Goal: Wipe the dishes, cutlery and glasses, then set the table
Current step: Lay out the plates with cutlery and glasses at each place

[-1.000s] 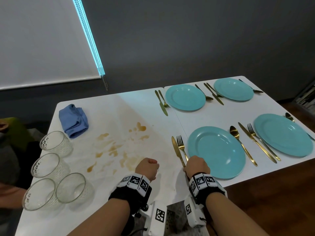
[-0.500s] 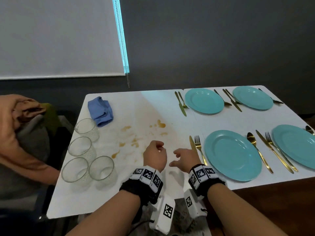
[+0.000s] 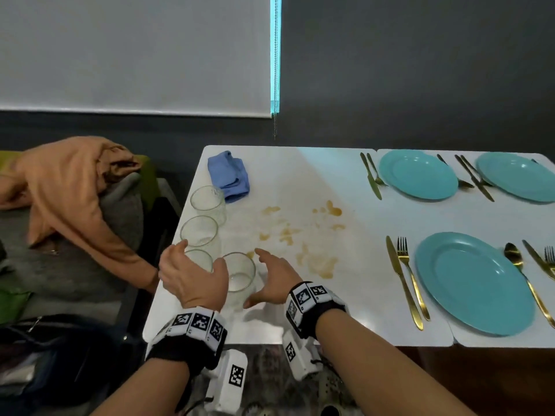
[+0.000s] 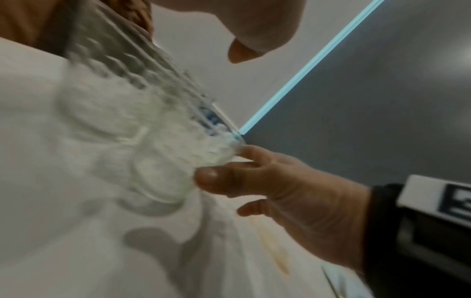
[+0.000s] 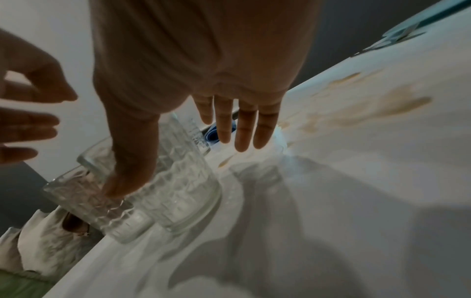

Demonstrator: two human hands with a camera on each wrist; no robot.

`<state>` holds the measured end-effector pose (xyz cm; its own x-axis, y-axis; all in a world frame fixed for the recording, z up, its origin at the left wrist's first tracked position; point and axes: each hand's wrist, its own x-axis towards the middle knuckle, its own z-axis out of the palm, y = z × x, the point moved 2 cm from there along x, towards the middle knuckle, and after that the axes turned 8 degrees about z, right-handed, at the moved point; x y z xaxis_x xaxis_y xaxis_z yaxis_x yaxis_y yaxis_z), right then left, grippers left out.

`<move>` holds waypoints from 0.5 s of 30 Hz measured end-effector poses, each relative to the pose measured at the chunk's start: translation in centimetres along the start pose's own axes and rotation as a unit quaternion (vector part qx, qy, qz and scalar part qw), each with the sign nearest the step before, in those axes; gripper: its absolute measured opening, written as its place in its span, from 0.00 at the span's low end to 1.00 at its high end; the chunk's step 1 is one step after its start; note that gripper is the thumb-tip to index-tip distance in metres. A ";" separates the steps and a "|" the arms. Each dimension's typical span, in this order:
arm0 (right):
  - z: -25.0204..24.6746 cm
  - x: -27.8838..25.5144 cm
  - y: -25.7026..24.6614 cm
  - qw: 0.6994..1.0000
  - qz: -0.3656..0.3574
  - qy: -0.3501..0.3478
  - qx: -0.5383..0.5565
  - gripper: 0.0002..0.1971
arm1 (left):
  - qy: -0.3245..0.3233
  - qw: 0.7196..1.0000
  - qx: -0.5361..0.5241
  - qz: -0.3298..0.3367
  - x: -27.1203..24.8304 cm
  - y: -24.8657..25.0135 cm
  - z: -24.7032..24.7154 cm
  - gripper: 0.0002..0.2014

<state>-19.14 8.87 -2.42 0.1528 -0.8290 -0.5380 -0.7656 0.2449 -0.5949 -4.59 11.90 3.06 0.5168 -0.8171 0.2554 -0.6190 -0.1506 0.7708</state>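
Several clear textured glasses stand along the white table's (image 3: 300, 325) left edge. My left hand (image 3: 195, 271) hovers with spread fingers over the near-left glass (image 3: 199, 259). My right hand (image 3: 264, 277) is open beside the near-right glass (image 3: 240, 273), palm toward it. In the right wrist view the thumb (image 5: 130, 161) lies in front of that glass (image 5: 178, 185); whether it touches is unclear. The left wrist view shows blurred glasses (image 4: 142, 141) and the right hand's fingers (image 4: 254, 173) at one glass's side. A blue cloth (image 3: 229, 175) lies behind the glasses.
Brown stains (image 3: 300, 235) mark the table's middle. Teal plates (image 3: 474, 283) (image 3: 417, 174) (image 3: 516, 175) with gold knives, forks and spoons (image 3: 402, 280) fill the right half. An orange garment (image 3: 69, 193) lies on a seat left of the table.
Both hands left the knife and fork by the near plate, moved left to the near glasses and opened from loose fists. My head turned left.
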 end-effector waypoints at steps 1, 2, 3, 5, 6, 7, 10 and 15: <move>0.4 0.4 -0.2 1.000 0.000 0.001 0.010 0.60 | -0.004 1.000 0.000 -0.002 0.0 -1.1 -0.4 0.45; 0.8 0.7 -0.4 1.000 -0.001 0.003 0.018 0.59 | -0.016 1.000 0.000 -0.005 -0.1 -2.3 -0.7 0.50; 1.2 1.0 -0.4 1.000 -0.002 0.004 0.026 0.59 | -0.034 0.999 -0.002 -0.009 -0.2 -3.4 -1.0 0.53; 1.8 1.5 -0.5 0.999 -0.004 0.002 0.032 0.58 | -0.076 0.996 -0.012 -0.040 -0.3 -5.3 -1.2 0.56; 2.1 1.7 -0.6 0.999 -0.007 0.003 0.033 0.57 | -0.093 0.993 -0.024 -0.067 -0.4 -6.3 -1.2 0.55; 2.3 1.9 -0.6 0.999 -0.011 0.007 0.036 0.56 | -0.105 0.989 -0.042 -0.094 -0.4 -7.2 -1.0 0.54; 2.9 2.4 -0.8 0.998 -0.026 0.022 0.047 0.53 | -0.133 0.977 -0.092 -0.139 -0.4 -9.4 0.0 0.55; 3.2 2.2 -0.8 0.996 -0.035 0.051 0.070 0.49 | -0.163 0.970 -0.098 -0.148 0.6 -11.9 1.6 0.61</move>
<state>-16.22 8.41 -5.05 0.1336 -0.8913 -0.4334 -0.6589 0.2468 -0.7106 2.13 12.34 -6.93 0.4200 -0.8919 -0.1676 -0.3306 -0.3223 0.8870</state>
